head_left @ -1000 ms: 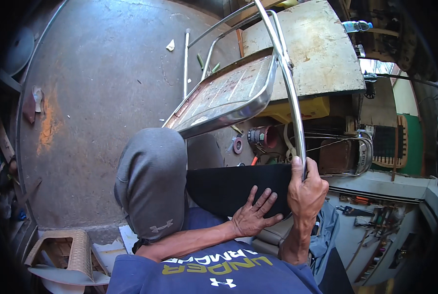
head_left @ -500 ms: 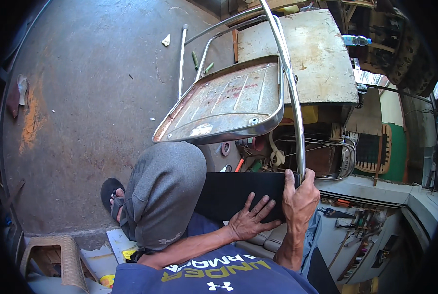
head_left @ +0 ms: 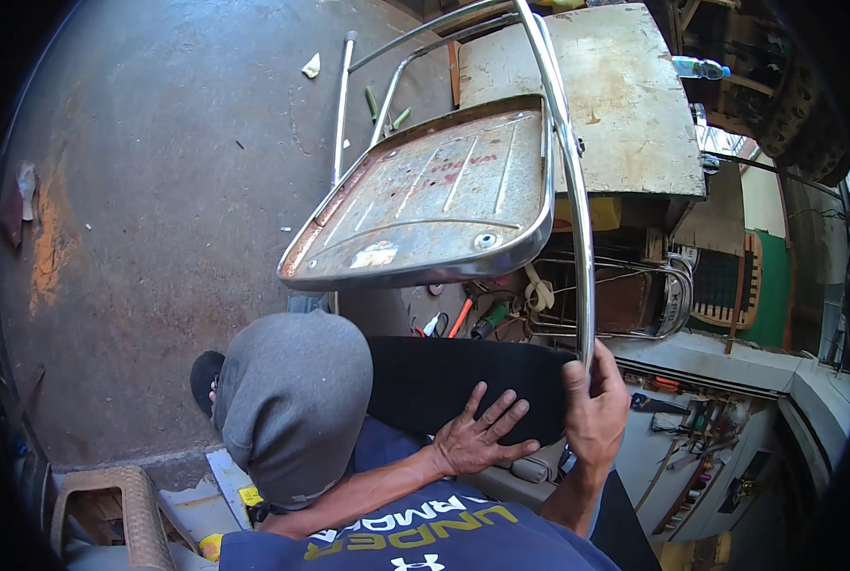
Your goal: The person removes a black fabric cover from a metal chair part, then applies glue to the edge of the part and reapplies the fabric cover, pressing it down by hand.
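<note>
A chair with a chrome tube frame [head_left: 571,181] lies tipped in front of me, its rusty metal seat [head_left: 430,195] facing up. At its near end, a flat black panel [head_left: 425,366] stretches across in front of my body. My left hand [head_left: 487,438] rests on that panel with its fingers spread. On the right, my right hand [head_left: 598,404] is closed around the near end of the chrome tube, beside the panel's right edge. Its palm side and the tube's end are hidden.
A worn wooden table [head_left: 625,114] stands beyond the chair, with a plastic bottle [head_left: 699,68] at its far side. Tools [head_left: 461,319] lie on the floor under the seat. More chrome chair frames [head_left: 668,295] sit at right. A brown plastic stool [head_left: 135,504] is at lower left.
The chair seat has shifted slightly left and nearer me. My knee has dropped lower in the view. My right hand has moved a little right and down with the tube; my left hand stays on the panel.
</note>
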The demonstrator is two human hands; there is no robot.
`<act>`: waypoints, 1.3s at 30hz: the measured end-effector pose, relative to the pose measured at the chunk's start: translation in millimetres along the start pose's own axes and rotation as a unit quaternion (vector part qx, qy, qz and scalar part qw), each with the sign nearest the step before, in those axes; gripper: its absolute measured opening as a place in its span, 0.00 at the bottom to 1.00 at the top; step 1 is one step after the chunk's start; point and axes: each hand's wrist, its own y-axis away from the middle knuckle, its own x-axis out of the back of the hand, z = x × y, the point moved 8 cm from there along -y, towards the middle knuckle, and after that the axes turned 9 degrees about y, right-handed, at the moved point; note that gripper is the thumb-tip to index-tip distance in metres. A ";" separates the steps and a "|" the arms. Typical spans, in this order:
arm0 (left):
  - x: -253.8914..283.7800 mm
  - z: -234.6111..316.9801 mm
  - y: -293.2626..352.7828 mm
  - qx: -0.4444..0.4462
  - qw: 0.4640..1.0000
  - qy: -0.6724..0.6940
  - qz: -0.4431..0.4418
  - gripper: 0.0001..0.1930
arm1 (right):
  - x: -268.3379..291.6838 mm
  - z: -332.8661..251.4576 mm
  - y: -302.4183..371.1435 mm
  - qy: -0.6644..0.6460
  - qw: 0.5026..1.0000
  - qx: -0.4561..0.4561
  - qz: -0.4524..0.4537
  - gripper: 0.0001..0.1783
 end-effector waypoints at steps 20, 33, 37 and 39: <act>78.2 -46.7 -62.9 0.156 0.962 0.197 0.105 0.25 | -8.7 -3.9 -11.4 0.071 0.997 0.002 0.014 0.24; 101.1 -75.8 -85.1 0.253 0.933 0.196 0.164 0.22 | -22.9 69.2 -0.1 -0.324 0.938 -0.121 0.024 0.48; 92.9 -76.6 -99.0 0.246 0.933 0.233 0.120 0.25 | -33.9 84.9 -3.4 -0.318 0.940 -0.123 0.005 0.48; 83.1 -77.7 -111.1 0.242 0.928 0.272 0.075 0.27 | -38.3 90.7 -3.7 -0.319 0.941 -0.113 -0.005 0.44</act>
